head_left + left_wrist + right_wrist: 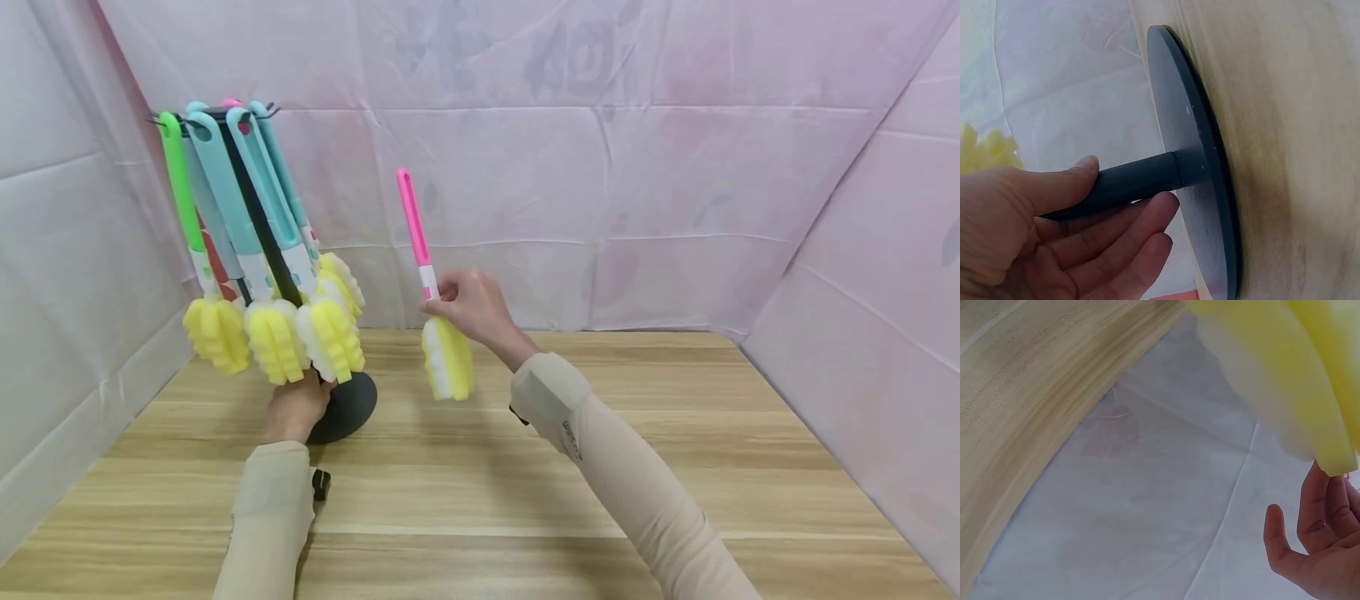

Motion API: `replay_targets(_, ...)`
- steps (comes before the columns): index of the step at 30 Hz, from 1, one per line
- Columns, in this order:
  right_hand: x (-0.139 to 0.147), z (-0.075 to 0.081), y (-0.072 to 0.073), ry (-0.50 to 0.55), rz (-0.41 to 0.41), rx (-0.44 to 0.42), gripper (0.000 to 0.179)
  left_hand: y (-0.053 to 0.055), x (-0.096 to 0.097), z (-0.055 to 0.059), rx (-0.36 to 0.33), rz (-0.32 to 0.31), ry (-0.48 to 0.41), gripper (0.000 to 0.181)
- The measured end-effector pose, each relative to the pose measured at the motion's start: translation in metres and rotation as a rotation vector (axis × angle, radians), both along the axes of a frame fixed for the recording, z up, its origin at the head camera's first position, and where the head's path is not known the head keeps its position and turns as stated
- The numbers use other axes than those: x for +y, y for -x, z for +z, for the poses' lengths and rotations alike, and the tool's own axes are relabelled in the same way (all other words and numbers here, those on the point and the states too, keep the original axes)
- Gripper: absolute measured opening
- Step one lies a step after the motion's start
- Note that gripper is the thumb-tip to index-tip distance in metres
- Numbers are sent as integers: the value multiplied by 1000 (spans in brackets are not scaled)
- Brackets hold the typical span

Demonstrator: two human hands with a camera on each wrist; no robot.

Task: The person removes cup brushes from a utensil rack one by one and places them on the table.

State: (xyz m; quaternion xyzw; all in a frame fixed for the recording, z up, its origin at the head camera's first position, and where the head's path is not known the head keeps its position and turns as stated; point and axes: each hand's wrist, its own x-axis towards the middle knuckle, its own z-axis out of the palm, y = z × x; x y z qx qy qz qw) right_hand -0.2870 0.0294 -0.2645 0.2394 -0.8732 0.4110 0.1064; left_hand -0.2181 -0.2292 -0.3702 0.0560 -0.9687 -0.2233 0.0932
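My right hand [474,307] pinches a pink-handled sponge brush [415,218] at its white neck, with the handle up and the yellow-and-white sponge head hanging below. The right wrist view shows that sponge [1285,369] close up beside the fingers. On the left, a black stand [255,196] carries several sponge brushes on its top hooks, mostly with light blue handles [217,179] and one with a green handle [178,183]. Low on the stand's post [1138,181], just above the round base [1194,175], my left hand [1079,231] holds it with thumb and fingers around it.
The wooden table [480,483] lies under both hands. White cloth walls with faint pink patterns [510,183] rise behind it and at both sides. A red piece [215,258] shows partly among the hanging brushes.
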Motion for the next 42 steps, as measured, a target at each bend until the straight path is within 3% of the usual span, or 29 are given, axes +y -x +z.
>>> replay_targets(18, 9, -13, -1, -26, -47, -59, 22, -1, -1, 1, -16, 0, 8, 28)
replay_targets(36, 8, -30, -2, -47, -35, -145, 22, 1, 2, 2, -37, 18, -17, 28)
replay_targets(42, 4, -39, -4, -37, -15, -217, 22, 1, 2, 1, -30, 15, -22, 27)
